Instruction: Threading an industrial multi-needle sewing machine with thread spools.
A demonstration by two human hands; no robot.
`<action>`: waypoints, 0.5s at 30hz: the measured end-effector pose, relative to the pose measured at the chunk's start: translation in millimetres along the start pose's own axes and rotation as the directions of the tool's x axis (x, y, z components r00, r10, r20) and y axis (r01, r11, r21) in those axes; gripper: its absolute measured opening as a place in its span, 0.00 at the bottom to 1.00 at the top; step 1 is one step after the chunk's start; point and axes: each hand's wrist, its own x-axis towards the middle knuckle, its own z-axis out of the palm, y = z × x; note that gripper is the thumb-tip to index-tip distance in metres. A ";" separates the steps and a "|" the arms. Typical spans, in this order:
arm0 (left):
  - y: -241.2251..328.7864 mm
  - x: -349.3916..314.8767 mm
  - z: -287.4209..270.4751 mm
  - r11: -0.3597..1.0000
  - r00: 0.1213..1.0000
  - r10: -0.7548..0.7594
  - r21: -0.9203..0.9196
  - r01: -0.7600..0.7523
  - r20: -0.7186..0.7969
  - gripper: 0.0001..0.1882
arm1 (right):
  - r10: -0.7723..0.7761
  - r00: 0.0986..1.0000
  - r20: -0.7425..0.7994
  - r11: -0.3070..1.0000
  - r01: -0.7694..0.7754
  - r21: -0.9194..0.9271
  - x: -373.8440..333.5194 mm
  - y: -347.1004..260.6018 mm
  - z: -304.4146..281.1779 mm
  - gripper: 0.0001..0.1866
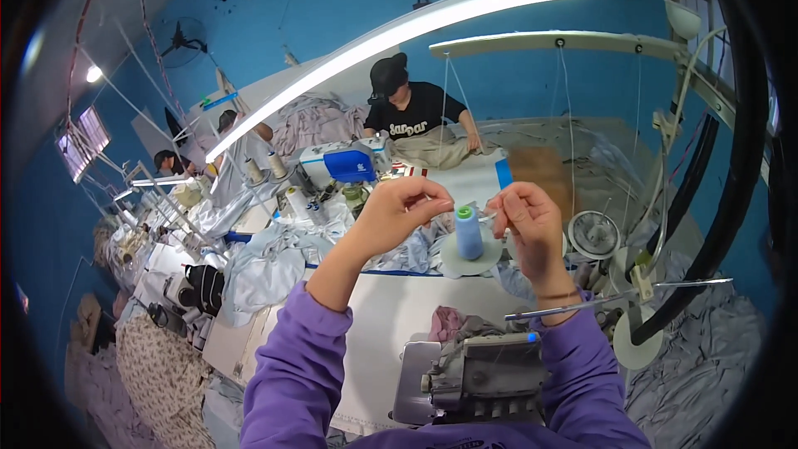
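Observation:
Both my arms, in purple sleeves, reach forward over a sewing machine. My left hand [405,209] is raised with thumb and forefinger pinched together, left of a blue thread cone [470,238]. On the cone's other side, my right hand [529,220] is closed too, its fingertips drawn together. Whatever either hand pinches is too fine to make out. The cone stands upright, its green top showing, on a round pale disc [455,267]. Below my hands sits the grey sewing machine [499,366], with a pink and grey cloth scrap [449,323] behind it.
A metal rod [619,298] crosses near my right wrist. Beside it are a thread stand's round disc [638,341] and a thick black hose [694,270]. Opposite, a person in black [424,112] handles beige cloth near a blue-and-white machine [349,162]. Garments heap at left.

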 end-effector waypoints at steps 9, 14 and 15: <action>-2.7 -6.8 12.6 0.991 0.997 0.047 -0.126 -0.040 0.053 0.04 | 0.133 0.988 0.074 0.974 -0.117 -0.194 -7.9 -4.6 2.6 0.09; -5.9 -5.4 14.0 0.989 0.988 0.136 -0.056 -0.140 -0.066 0.04 | 0.181 0.981 0.075 0.970 -0.165 -0.179 -3.6 -1.9 9.8 0.09; -7.1 -5.1 14.5 0.988 0.988 0.138 -0.055 -0.141 -0.064 0.04 | 0.197 0.977 0.078 0.972 -0.185 -0.144 -2.3 -0.1 12.6 0.10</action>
